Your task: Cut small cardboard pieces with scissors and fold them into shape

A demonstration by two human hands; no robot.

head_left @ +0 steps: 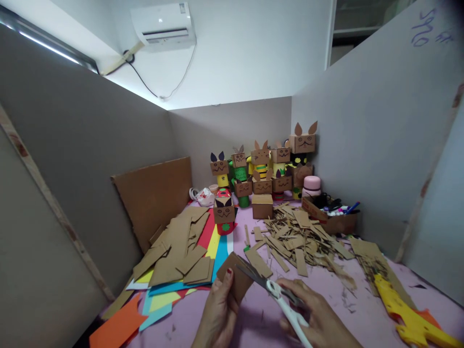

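Observation:
My left hand (220,309) pinches a small brown piece of cardboard (241,288) between thumb and fingers, above the front of the table. Scissors (277,291) with white handles and dark blades are in my right hand (308,309), its fingers wrapped around the handles. The blades point up and left and lie against the upper part of the cardboard piece. Whether they are cutting through it I cannot tell. Just beyond, loose cardboard strips (259,262) lie on the pink-purple tabletop (264,319).
Several cardboard-headed animal figures (261,185) stand at the back. Left are stacked cardboard sheets (174,251) on coloured paper (159,300). A heap of scraps (295,237) lies right, near a box of pens (339,223). A yellow glue gun (402,314) rests front right. Grey partitions (90,145) enclose the table.

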